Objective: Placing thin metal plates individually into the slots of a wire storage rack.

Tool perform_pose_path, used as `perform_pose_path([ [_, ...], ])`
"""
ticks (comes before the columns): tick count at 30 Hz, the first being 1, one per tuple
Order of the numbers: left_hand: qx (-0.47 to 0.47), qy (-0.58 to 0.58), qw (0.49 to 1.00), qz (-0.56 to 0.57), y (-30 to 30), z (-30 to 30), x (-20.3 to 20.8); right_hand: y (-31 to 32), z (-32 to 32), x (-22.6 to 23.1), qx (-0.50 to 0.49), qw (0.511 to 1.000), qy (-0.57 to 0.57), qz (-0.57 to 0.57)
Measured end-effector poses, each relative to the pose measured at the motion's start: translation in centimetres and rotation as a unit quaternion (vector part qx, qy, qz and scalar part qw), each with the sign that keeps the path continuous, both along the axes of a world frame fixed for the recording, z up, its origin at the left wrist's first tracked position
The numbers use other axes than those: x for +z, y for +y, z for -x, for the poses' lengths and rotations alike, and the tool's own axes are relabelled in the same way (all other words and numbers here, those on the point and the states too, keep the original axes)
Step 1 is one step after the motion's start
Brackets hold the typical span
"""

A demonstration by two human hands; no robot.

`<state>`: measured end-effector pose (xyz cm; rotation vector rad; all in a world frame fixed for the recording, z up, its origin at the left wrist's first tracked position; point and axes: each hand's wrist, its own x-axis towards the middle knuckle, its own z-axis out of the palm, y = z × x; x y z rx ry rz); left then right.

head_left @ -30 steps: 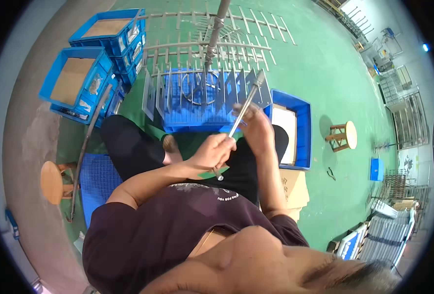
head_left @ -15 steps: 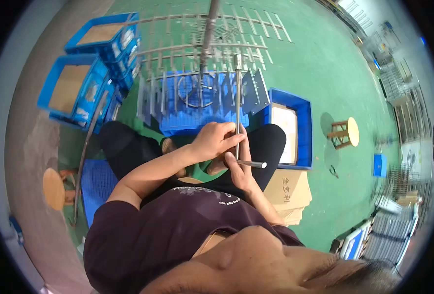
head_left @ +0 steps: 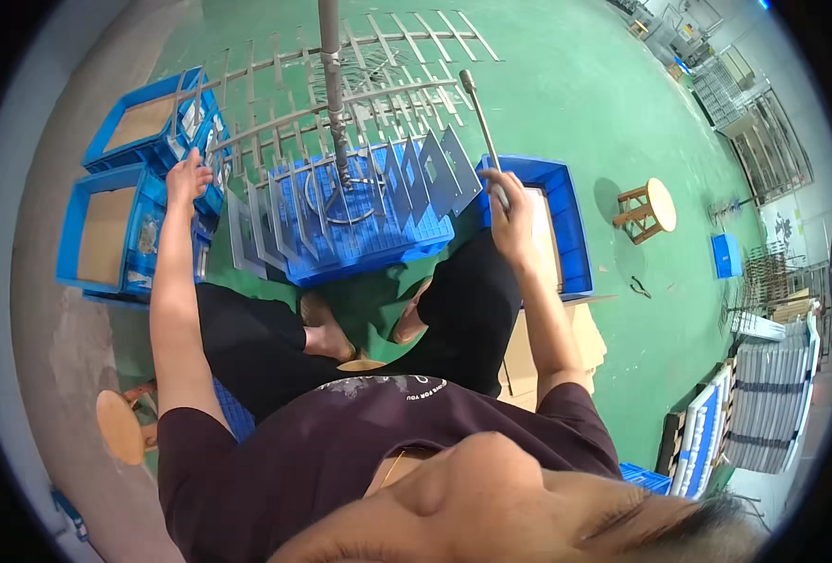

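My right hand is wrapped round the lower end of a long metal socket wrench, its socket end tilted up and away to the left. My left hand is stretched forward with fingers apart, near the left ends of a metal rack's bars; I cannot tell whether it touches them. The rack has curved crossbars with many short slats on an upright pole. Grey flat plates stand in a row along its near side, above an upturned blue crate.
Stacked blue bins with cardboard in them stand at the left. Another blue bin sits beyond my right knee, near flat cardboard. A wooden stool and pliers are on the green floor at right; another stool is at left.
My hands have parted. The left has left the wrench and reached forward-left to the rack; the right has carried the wrench forward and to the right. The view has shifted.
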<state>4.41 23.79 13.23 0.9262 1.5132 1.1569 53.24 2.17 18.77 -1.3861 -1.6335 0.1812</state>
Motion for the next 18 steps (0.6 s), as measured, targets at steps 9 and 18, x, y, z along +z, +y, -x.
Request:
perform_pose_path([
  [9,-0.072,0.019,0.997,0.027,2.0,-1.3,-1.5,6.1,-2.6,-1.6,-0.064,0.975,-0.213,0.024],
  [18,-0.029,-0.018,0.999,-0.03,4.1,-1.2,-5.3,5.6,-1.7,0.8,-0.058,0.958,-0.263,0.094],
])
